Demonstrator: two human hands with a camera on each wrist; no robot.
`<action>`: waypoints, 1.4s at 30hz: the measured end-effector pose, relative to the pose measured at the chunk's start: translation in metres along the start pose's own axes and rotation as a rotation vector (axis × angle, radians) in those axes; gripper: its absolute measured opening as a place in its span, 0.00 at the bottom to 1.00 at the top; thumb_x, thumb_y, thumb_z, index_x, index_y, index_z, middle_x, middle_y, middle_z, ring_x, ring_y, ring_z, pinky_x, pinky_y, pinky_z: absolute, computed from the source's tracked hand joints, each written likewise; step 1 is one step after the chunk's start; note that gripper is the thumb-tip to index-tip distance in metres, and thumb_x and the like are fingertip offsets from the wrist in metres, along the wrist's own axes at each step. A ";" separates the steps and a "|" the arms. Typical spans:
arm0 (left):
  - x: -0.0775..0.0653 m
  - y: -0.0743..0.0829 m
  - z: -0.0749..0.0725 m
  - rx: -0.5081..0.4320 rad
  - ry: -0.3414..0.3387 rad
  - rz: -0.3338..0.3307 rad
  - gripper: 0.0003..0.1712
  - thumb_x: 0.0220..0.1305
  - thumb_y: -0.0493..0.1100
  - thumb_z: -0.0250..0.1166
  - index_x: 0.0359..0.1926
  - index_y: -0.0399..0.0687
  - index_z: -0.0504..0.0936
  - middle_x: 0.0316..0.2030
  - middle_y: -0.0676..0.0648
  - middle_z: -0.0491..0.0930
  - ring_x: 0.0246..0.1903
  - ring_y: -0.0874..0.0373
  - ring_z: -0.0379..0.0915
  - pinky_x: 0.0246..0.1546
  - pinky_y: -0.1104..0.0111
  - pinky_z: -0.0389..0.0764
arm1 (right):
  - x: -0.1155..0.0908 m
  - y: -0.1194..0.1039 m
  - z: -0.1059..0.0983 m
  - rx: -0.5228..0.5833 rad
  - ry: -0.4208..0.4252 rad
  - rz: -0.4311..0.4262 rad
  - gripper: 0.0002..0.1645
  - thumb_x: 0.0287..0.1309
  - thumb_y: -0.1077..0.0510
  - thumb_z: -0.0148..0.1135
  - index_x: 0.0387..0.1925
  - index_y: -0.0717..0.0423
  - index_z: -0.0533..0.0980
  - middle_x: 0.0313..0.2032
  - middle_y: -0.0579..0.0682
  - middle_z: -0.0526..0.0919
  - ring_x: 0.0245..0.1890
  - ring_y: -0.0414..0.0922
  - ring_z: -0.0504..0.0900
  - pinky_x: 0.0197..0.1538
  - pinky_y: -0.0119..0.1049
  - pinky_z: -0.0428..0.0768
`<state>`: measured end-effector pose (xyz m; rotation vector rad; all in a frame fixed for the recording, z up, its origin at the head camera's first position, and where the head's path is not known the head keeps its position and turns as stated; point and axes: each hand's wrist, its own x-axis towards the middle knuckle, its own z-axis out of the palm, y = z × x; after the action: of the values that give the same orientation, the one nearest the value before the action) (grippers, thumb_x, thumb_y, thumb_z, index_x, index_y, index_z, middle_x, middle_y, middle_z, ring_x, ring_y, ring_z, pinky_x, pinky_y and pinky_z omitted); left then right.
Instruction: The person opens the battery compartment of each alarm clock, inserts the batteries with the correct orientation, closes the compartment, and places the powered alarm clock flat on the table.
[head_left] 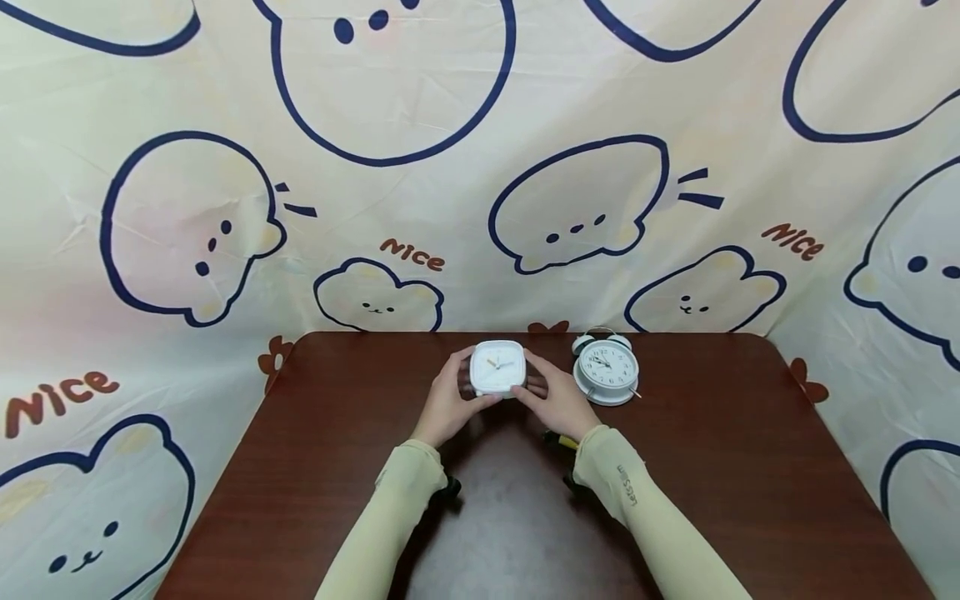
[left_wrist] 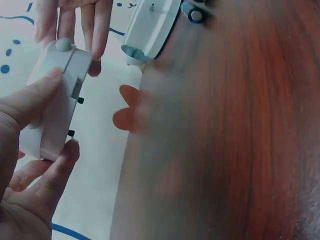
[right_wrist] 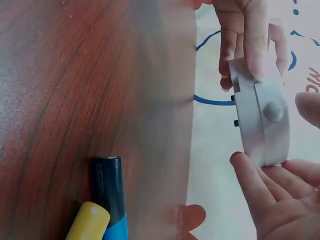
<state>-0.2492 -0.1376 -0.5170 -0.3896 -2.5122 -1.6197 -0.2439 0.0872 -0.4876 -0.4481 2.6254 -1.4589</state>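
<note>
A small white square clock point(head_left: 498, 367) with rounded corners is held between my two hands, its dial facing me. My left hand point(head_left: 447, 402) grips its left side; in the left wrist view the thumb lies across the casing and a finger touches the far end. My right hand point(head_left: 557, 402) holds the right side, with its thumb at the lower edge in the head view. Two small black knobs stick out of the back of the clock point(right_wrist: 267, 120) in the right wrist view. A round white twin-bell alarm clock point(head_left: 607, 367) stands just right of my right hand.
Beneath everything is a dark brown wooden table point(head_left: 345, 483). Near my right wrist lie a yellow battery point(right_wrist: 89, 222) and a black-and-blue battery point(right_wrist: 109, 190). A cloth with cartoon drawings point(head_left: 465, 208) hangs behind the table's far edge.
</note>
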 end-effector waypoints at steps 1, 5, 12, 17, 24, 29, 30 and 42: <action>-0.001 0.002 0.000 -0.005 -0.001 0.008 0.52 0.52 0.38 0.82 0.75 0.56 0.65 0.54 0.44 0.80 0.44 0.55 0.82 0.45 0.64 0.86 | -0.002 0.000 -0.002 0.013 0.011 -0.008 0.43 0.71 0.52 0.66 0.80 0.51 0.59 0.76 0.55 0.65 0.64 0.53 0.81 0.62 0.41 0.83; -0.004 0.008 0.002 -0.029 -0.032 0.040 0.50 0.56 0.38 0.80 0.76 0.54 0.64 0.56 0.43 0.79 0.48 0.52 0.83 0.49 0.59 0.87 | -0.010 0.001 -0.011 0.079 0.043 -0.017 0.40 0.70 0.55 0.67 0.78 0.50 0.63 0.75 0.57 0.67 0.62 0.55 0.83 0.59 0.40 0.84; -0.011 0.011 0.003 -0.044 -0.056 0.081 0.48 0.62 0.38 0.76 0.78 0.51 0.62 0.60 0.43 0.77 0.55 0.50 0.81 0.55 0.61 0.85 | -0.014 0.001 -0.018 0.100 0.056 -0.012 0.40 0.66 0.57 0.70 0.76 0.49 0.67 0.71 0.57 0.72 0.59 0.54 0.84 0.55 0.37 0.86; -0.015 0.011 0.001 -0.048 -0.070 0.070 0.47 0.64 0.39 0.75 0.79 0.53 0.62 0.62 0.43 0.76 0.58 0.46 0.80 0.56 0.64 0.84 | -0.013 0.003 -0.018 0.108 0.051 -0.009 0.39 0.65 0.58 0.71 0.75 0.48 0.68 0.69 0.57 0.74 0.58 0.53 0.84 0.56 0.36 0.85; -0.016 0.013 -0.001 -0.044 -0.060 0.077 0.45 0.66 0.42 0.74 0.79 0.52 0.63 0.62 0.40 0.76 0.56 0.46 0.81 0.56 0.60 0.85 | -0.011 0.003 -0.018 0.135 0.054 -0.025 0.39 0.65 0.57 0.71 0.75 0.50 0.68 0.67 0.58 0.74 0.56 0.52 0.85 0.56 0.35 0.85; -0.014 0.012 0.001 -0.036 -0.073 0.049 0.41 0.69 0.44 0.71 0.78 0.50 0.64 0.61 0.40 0.77 0.55 0.50 0.81 0.57 0.61 0.84 | -0.010 0.003 -0.020 0.127 0.065 -0.012 0.37 0.67 0.54 0.70 0.74 0.52 0.68 0.64 0.58 0.74 0.52 0.50 0.84 0.54 0.34 0.86; -0.013 0.012 0.001 -0.032 -0.078 0.043 0.40 0.70 0.44 0.70 0.78 0.49 0.64 0.61 0.40 0.77 0.54 0.50 0.81 0.57 0.60 0.84 | -0.010 0.003 -0.020 0.124 0.064 -0.004 0.37 0.68 0.53 0.69 0.74 0.52 0.68 0.64 0.58 0.74 0.52 0.50 0.85 0.54 0.35 0.86; -0.008 0.019 0.010 0.009 -0.097 0.012 0.37 0.74 0.49 0.66 0.77 0.42 0.65 0.61 0.37 0.80 0.53 0.48 0.83 0.56 0.56 0.85 | -0.011 0.003 -0.028 0.091 0.069 0.094 0.36 0.70 0.46 0.66 0.74 0.52 0.70 0.59 0.59 0.81 0.47 0.48 0.86 0.46 0.37 0.84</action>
<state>-0.2359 -0.1225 -0.5066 -0.4936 -2.5806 -1.6219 -0.2402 0.1148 -0.4763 -0.2668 2.5794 -1.5828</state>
